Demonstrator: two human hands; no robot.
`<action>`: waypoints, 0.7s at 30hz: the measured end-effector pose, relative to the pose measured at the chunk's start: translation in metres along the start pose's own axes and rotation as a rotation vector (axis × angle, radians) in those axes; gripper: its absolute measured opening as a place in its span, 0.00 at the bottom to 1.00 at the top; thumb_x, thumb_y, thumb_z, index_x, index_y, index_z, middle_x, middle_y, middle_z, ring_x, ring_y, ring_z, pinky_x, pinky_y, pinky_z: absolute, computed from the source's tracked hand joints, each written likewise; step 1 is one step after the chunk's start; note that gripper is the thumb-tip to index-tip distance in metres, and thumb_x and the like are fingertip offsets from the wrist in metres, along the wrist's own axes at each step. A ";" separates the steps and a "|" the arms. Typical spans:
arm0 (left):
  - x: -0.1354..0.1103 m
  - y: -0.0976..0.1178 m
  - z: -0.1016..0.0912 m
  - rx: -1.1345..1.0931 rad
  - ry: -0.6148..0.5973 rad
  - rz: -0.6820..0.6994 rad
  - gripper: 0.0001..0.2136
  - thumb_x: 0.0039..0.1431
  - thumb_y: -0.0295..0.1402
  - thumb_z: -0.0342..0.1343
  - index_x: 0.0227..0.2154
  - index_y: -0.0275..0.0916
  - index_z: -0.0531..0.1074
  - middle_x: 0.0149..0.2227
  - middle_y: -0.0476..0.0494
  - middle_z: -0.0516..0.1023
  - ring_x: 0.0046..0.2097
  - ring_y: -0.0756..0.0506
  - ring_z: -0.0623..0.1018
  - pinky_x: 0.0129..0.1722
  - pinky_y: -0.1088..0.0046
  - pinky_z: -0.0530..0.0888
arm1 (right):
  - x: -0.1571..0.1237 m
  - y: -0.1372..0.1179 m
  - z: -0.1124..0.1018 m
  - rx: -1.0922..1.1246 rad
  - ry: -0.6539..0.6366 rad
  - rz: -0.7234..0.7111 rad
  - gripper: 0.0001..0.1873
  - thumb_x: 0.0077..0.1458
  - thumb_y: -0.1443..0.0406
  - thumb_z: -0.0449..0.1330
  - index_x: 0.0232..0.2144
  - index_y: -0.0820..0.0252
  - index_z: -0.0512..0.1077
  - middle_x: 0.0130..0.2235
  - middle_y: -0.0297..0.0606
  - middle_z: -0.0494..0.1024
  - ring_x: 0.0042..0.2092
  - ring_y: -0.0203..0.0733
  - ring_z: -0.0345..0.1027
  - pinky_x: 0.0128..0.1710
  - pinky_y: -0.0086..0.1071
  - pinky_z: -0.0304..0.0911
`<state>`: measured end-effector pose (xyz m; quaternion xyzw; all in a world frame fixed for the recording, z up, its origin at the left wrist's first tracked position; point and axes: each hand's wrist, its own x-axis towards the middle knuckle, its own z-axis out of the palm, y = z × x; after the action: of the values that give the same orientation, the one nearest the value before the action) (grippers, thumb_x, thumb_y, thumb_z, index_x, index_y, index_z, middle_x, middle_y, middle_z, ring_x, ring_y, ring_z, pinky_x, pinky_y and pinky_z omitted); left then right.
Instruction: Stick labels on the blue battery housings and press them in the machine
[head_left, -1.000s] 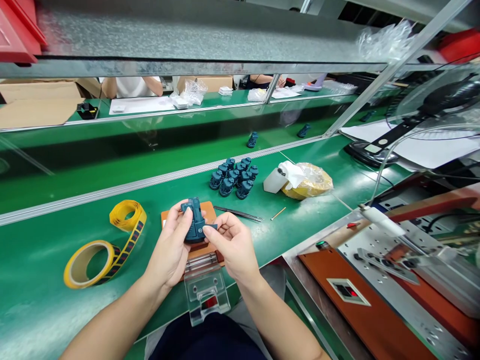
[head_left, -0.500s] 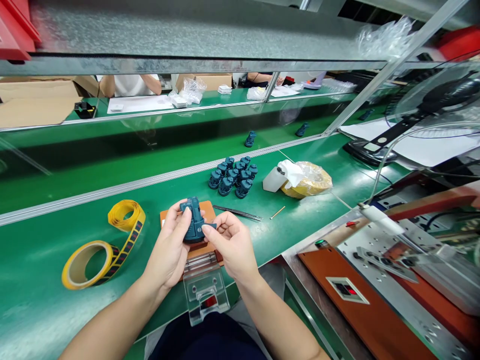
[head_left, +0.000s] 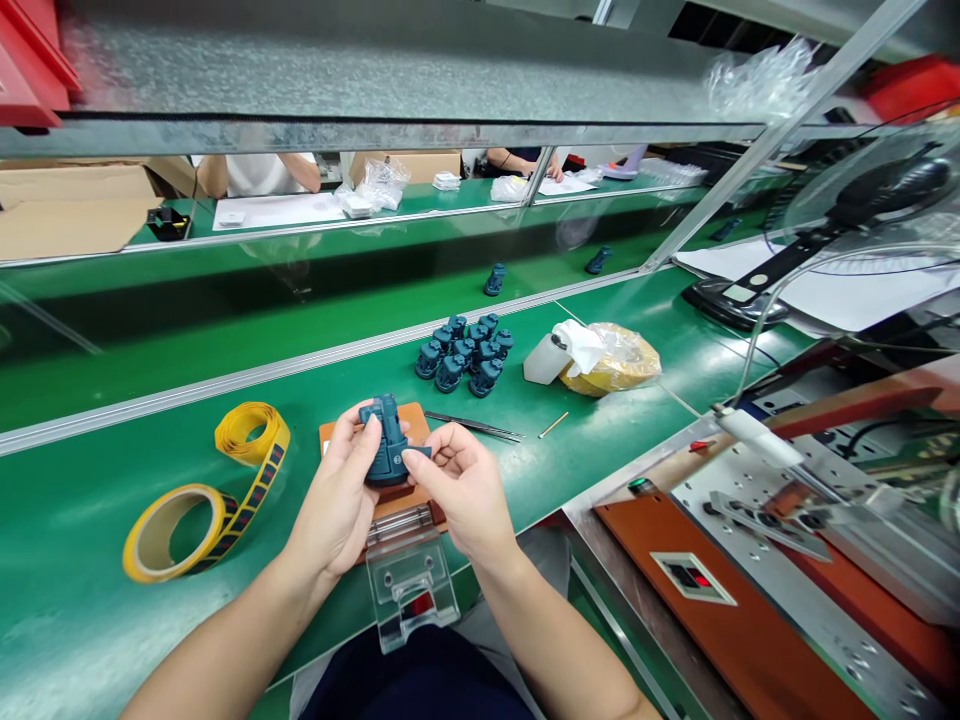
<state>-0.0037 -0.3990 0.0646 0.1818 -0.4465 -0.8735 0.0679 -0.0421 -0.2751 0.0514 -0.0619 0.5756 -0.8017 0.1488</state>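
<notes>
My left hand (head_left: 335,490) is wrapped round a dark teal plastic battery pack (head_left: 385,425), which stands upright over an orange block fixture (head_left: 415,420). At the pack's lower right edge my right hand (head_left: 465,490) pinches a thin dark label (head_left: 421,451) that lies against the casing and sticks out sideways. A clear hinged plate (head_left: 411,590) hangs from the fixture below my hands. To the left, a yellow tape roll (head_left: 142,550) trails a strip bearing dark labels. Black tweezers (head_left: 472,426) lie just beyond the fixture.
Several similar battery packs (head_left: 465,355) stand grouped ahead, with two more on the conveyor belt (head_left: 337,290). Right of them are a white bottle (head_left: 546,360) and a wrapped yellow roll (head_left: 622,360). A cotton swab (head_left: 553,425), a fan (head_left: 847,220) and a press machine (head_left: 795,530) are nearby.
The camera view shifts slightly. Both of my hands keep the same hold on the pack and label. Across the belt, a co-worker's hand has moved a little.
</notes>
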 end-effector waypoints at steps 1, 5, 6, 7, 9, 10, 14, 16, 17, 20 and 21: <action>0.000 0.000 0.000 -0.008 -0.003 -0.003 0.17 0.58 0.44 0.65 0.48 0.45 0.74 0.47 0.45 0.79 0.49 0.43 0.80 0.51 0.66 0.77 | 0.000 0.000 0.000 0.003 0.002 0.000 0.20 0.45 0.56 0.75 0.26 0.56 0.67 0.28 0.30 0.75 0.28 0.36 0.70 0.32 0.31 0.68; 0.000 0.001 0.001 -0.031 -0.010 -0.018 0.18 0.58 0.44 0.66 0.48 0.45 0.74 0.46 0.45 0.80 0.48 0.44 0.81 0.51 0.66 0.76 | 0.000 -0.001 0.000 -0.005 0.003 -0.004 0.21 0.45 0.55 0.74 0.26 0.56 0.67 0.26 0.30 0.75 0.27 0.36 0.70 0.31 0.31 0.68; 0.001 0.001 0.001 -0.032 -0.011 -0.019 0.18 0.58 0.44 0.66 0.48 0.45 0.74 0.46 0.45 0.80 0.48 0.44 0.81 0.51 0.66 0.76 | 0.000 -0.001 0.000 -0.007 0.001 -0.004 0.21 0.45 0.55 0.74 0.26 0.56 0.67 0.26 0.30 0.75 0.27 0.36 0.70 0.30 0.31 0.68; 0.001 0.001 0.001 -0.032 -0.011 -0.020 0.18 0.58 0.43 0.66 0.48 0.45 0.74 0.46 0.45 0.80 0.48 0.44 0.81 0.51 0.66 0.76 | 0.000 -0.002 -0.001 -0.007 0.000 -0.002 0.21 0.45 0.54 0.75 0.26 0.56 0.67 0.26 0.30 0.75 0.26 0.36 0.70 0.30 0.30 0.67; 0.001 0.001 0.001 -0.034 -0.013 -0.023 0.18 0.58 0.43 0.66 0.48 0.44 0.74 0.46 0.45 0.80 0.47 0.44 0.81 0.51 0.66 0.76 | 0.000 -0.002 -0.001 -0.003 0.000 0.002 0.21 0.45 0.54 0.75 0.26 0.56 0.66 0.25 0.30 0.75 0.26 0.36 0.70 0.30 0.30 0.67; 0.001 0.001 0.001 -0.035 -0.013 -0.025 0.18 0.58 0.43 0.66 0.48 0.44 0.74 0.46 0.45 0.81 0.47 0.44 0.81 0.51 0.66 0.77 | 0.000 -0.003 -0.001 0.000 0.000 0.003 0.21 0.45 0.55 0.75 0.26 0.56 0.66 0.25 0.29 0.75 0.26 0.36 0.70 0.30 0.30 0.67; 0.002 0.002 0.001 -0.041 -0.018 -0.026 0.17 0.59 0.42 0.65 0.48 0.43 0.73 0.46 0.44 0.81 0.46 0.44 0.81 0.49 0.66 0.78 | 0.001 -0.003 -0.001 0.008 -0.003 0.001 0.21 0.45 0.55 0.75 0.26 0.56 0.66 0.25 0.29 0.74 0.26 0.37 0.71 0.29 0.31 0.69; 0.001 0.004 0.000 -0.022 -0.059 -0.029 0.17 0.60 0.43 0.65 0.48 0.43 0.73 0.47 0.43 0.80 0.46 0.43 0.81 0.49 0.65 0.78 | 0.002 -0.003 -0.001 0.012 -0.007 -0.004 0.21 0.45 0.55 0.75 0.26 0.56 0.67 0.25 0.29 0.74 0.26 0.37 0.71 0.29 0.31 0.69; 0.001 0.005 0.000 -0.005 -0.089 -0.033 0.18 0.59 0.42 0.66 0.49 0.43 0.73 0.49 0.42 0.80 0.47 0.43 0.81 0.48 0.65 0.78 | 0.002 -0.003 -0.002 0.013 -0.009 -0.009 0.21 0.45 0.55 0.74 0.26 0.56 0.67 0.25 0.29 0.74 0.26 0.36 0.71 0.29 0.31 0.69; 0.001 0.006 -0.003 0.057 -0.157 -0.044 0.24 0.53 0.34 0.71 0.52 0.44 0.71 0.50 0.42 0.79 0.49 0.42 0.80 0.46 0.68 0.78 | 0.003 -0.005 -0.002 0.015 -0.015 -0.024 0.20 0.45 0.55 0.74 0.27 0.56 0.67 0.24 0.29 0.75 0.26 0.37 0.72 0.30 0.31 0.70; 0.001 0.007 -0.003 0.071 -0.165 -0.043 0.26 0.51 0.32 0.71 0.53 0.45 0.71 0.50 0.43 0.79 0.49 0.42 0.80 0.45 0.69 0.78 | 0.003 -0.005 -0.002 0.015 -0.015 -0.029 0.20 0.46 0.55 0.74 0.27 0.56 0.67 0.24 0.29 0.75 0.26 0.37 0.72 0.30 0.31 0.70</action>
<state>-0.0032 -0.4055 0.0680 0.1211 -0.4771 -0.8704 0.0055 -0.0464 -0.2723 0.0552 -0.0753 0.5672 -0.8077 0.1420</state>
